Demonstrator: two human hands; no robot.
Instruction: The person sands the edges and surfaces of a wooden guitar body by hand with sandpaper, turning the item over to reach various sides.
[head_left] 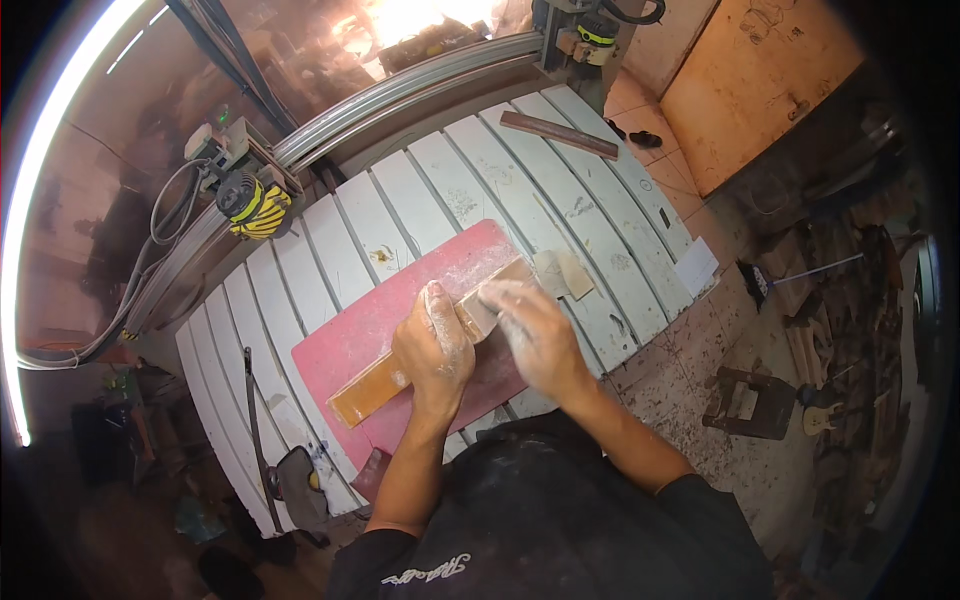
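Note:
A long orange-brown wooden bar (pixel 364 391) lies slantwise over a pink mat (pixel 335 345) dusted with pale powder. My left hand (pixel 436 345) is wrapped round the bar's middle, thumb up. Closer to its far right end, which looks paler, my right hand (pixel 540 335) is closed with curled fingers pressed at the bar. A small greyish thing shows under those fingertips; its kind is hidden and slightly blurred. White dust coats the fingers of both hands.
The mat rests on a white slatted table (pixel 340 245). A dark wooden strip (pixel 558 134) lies at the far right, pale sheet pieces (pixel 572 273) beside the mat. A metal rail (pixel 400 100) with a yellow-black machine head (pixel 252 205) spans behind. A dark strap (pixel 258 430) lies left.

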